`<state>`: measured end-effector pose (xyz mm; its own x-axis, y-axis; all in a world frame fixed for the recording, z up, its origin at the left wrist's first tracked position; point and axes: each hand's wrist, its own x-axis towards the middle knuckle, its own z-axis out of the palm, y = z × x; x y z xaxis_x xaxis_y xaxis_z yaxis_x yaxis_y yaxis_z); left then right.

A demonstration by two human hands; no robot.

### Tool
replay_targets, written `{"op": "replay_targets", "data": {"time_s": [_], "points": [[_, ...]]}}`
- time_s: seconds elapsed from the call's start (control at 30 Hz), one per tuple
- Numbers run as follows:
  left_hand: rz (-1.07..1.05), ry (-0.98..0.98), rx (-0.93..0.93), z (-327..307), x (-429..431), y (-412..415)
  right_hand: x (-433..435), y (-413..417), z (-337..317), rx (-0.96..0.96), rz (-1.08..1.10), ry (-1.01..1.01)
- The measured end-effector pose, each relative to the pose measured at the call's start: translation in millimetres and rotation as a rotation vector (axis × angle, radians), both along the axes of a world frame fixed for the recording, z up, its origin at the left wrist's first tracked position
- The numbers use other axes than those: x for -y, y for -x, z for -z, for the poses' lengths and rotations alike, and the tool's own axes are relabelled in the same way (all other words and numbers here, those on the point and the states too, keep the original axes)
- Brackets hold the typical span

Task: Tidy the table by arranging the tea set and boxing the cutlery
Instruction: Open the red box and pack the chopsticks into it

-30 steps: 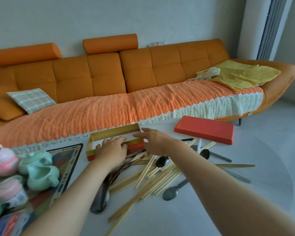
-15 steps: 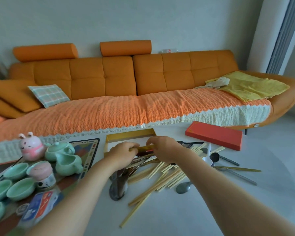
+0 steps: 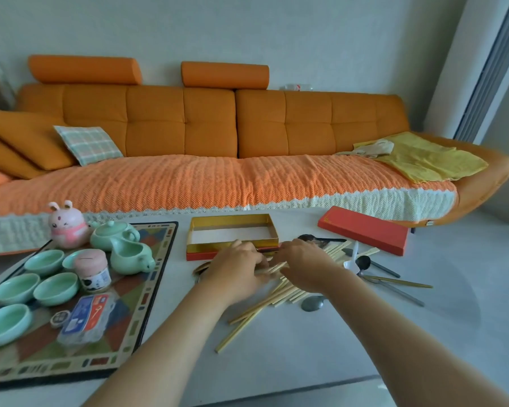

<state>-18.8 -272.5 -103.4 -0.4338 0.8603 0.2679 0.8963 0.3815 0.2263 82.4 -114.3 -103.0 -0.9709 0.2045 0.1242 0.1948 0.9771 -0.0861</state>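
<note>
Now boxing the cutlery, I am gathering chopsticks (image 3: 279, 293) on the worktop (image 3: 306, 362) just in front of the open gold box (image 3: 229, 219), my left grip (image 3: 235, 265) curling round a bundle while my right grip (image 3: 303, 265) is lying over the same sticks, clasping or not I cannot tell. The box is showing only its bare white floor, its red lid (image 3: 365, 230) lying well apart. Next, I judge, the bundle is needing evening up and lifting over the near wall.

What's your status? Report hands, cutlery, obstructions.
Left hand and right hand gripping pale wooden chopsticks. Gold-lined red box open, looks empty. Dark metal spoons lying among chopsticks.
</note>
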Motion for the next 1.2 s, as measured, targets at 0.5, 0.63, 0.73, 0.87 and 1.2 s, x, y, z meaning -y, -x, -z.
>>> {"op": "replay_targets", "data": {"time_s": [0.5, 0.63, 0.73, 0.87, 1.2], "points": [[-0.079, -0.254, 0.09, -3, 16, 23, 15, 26, 4, -0.332, -0.14, 0.025], [-0.136, -0.441, 0.095, -13, 28, 56, 12, 36, -8, -0.452, -0.102, 0.152], [-0.24, -0.531, 0.013, -11, 36, 79, 1, 44, -10, -0.429, -0.008, 0.214], [-0.359, -0.454, -0.1, 0, 37, 91, -7, 60, -8, -0.364, 0.04, 0.268], [-0.14, -0.052, -0.034, 28, 27, 88, 0, 97, -4, -0.071, 0.223, 0.171]]}}
